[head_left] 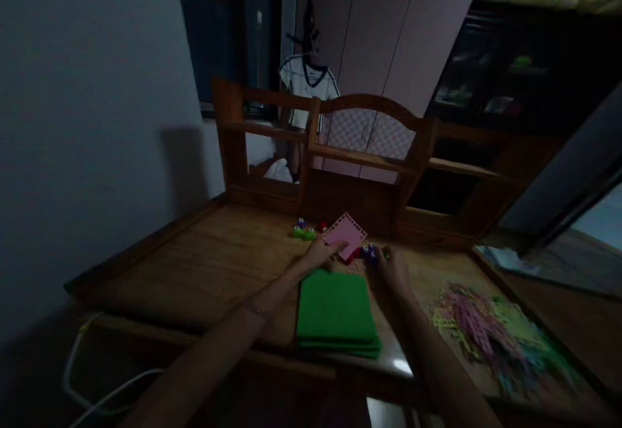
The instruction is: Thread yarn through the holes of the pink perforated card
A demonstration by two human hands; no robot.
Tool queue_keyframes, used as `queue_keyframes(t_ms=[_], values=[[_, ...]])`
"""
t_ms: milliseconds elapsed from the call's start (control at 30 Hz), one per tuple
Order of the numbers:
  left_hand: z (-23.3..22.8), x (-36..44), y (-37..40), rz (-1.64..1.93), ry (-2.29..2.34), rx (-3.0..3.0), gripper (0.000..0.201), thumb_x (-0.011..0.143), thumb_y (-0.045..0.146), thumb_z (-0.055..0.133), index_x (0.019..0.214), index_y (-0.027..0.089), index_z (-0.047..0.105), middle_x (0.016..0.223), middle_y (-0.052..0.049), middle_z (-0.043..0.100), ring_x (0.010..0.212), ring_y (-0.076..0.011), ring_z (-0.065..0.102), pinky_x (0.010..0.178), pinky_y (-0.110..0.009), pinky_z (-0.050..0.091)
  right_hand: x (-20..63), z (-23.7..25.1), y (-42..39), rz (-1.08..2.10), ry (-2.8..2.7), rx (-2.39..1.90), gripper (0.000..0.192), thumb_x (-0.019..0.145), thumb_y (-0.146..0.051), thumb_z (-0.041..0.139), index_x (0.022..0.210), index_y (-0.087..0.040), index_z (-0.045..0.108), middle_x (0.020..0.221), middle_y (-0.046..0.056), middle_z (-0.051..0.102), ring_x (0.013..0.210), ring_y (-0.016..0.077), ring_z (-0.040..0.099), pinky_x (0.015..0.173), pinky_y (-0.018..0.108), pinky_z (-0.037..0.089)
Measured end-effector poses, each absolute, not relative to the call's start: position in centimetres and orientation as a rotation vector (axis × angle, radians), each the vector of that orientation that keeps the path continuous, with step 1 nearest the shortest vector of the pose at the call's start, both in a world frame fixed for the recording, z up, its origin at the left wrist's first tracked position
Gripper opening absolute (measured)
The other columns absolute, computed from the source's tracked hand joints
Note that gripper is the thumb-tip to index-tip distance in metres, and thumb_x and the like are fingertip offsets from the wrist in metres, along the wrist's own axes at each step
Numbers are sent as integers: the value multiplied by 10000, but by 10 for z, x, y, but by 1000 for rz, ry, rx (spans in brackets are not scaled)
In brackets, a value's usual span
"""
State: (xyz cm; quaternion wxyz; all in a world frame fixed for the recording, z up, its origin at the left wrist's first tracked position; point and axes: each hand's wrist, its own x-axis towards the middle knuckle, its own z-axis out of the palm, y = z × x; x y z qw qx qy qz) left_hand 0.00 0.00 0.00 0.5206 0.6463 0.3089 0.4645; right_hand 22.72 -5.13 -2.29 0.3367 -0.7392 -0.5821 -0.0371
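My left hand [321,251] is closed on a pink paper sheet [346,236]. The sheet is held up at a tilt, with a row of small holes or notches along its two upper edges. My right hand [392,265] is beside several dark blue pieces with white round tops, perhaps craft punches [370,253]. Its fingers are curled at a small dark and greenish item, too dim to name. Red pieces [350,258] lie partly under the pink sheet. Tiny pink bits [356,266] are scattered in front of them.
A stack of green sheets [336,308] lies at the desk's front edge. Green and purple pieces [304,232] stand behind my left hand. Tangled coloured strips [481,331] cover the right side. A wooden shelf [359,151] borders the back; a wall [121,123] rises at left.
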Motion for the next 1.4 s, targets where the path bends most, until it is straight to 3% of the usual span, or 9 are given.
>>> queue_keyframes(t_ms=[233, 367, 533, 800, 1000, 1167, 1400], values=[[2, -7, 0, 1273, 906, 1548, 447, 716, 506, 613, 838, 77, 615, 729, -75, 619, 567, -119, 541, 507, -215, 420, 228, -17, -57, -247, -1495, -1963, 449, 901, -523, 338, 875, -150, 586, 842, 98, 558, 745, 184, 513, 613, 260, 311], [-2, -5, 4, 1306, 944, 1549, 457, 727, 533, 590, 774, 78, 598, 635, -57, 584, 498, -113, 520, 465, -212, 402, 210, 1, -68, -403, -1432, -1821, 386, 916, -479, 345, 988, -168, 561, 996, 94, 529, 784, 172, 508, 608, 257, 318], [-4, -2, 6, 1305, 973, 1522, 479, 733, 551, 574, 774, 75, 601, 598, -56, 574, 476, -116, 525, 459, -214, 405, 173, 10, -73, -299, -1819, -1545, 291, 915, -421, 392, 1013, -204, 560, 1045, 60, 511, 814, 145, 513, 638, 244, 347], [1, -1, -1, 1262, 996, 1507, 452, 724, 510, 602, 799, 64, 616, 649, -74, 607, 490, -122, 546, 466, -216, 424, 164, -10, -67, -267, -1992, -1613, 295, 859, -453, 489, 1014, -208, 546, 1043, 66, 498, 789, 153, 519, 610, 250, 360], [-2, 2, -2, 1155, 930, 1569, 482, 740, 553, 559, 639, 82, 570, 490, -49, 533, 396, -114, 494, 396, -205, 376, 165, -7, -64, -29, -1922, -1457, 201, 865, -325, 495, 1034, -225, 542, 1031, 39, 555, 861, 166, 541, 696, 264, 395], [0, 3, -9, 1057, 847, 1591, 473, 750, 553, 549, 663, 88, 567, 440, -21, 491, 320, -85, 410, 347, -192, 306, 168, 3, -66, 312, -1577, -1309, 317, 870, -394, 482, 1114, -192, 495, 934, 49, 605, 796, 161, 579, 687, 269, 441], [-9, 8, -9, 968, 732, 1637, 462, 724, 503, 603, 849, 59, 631, 725, -77, 625, 548, -116, 539, 477, -199, 400, 184, 4, -63, 765, -1287, -1118, 530, 812, -456, 547, 1253, -175, 461, 1065, 98, 591, 797, 171, 586, 654, 268, 481]])
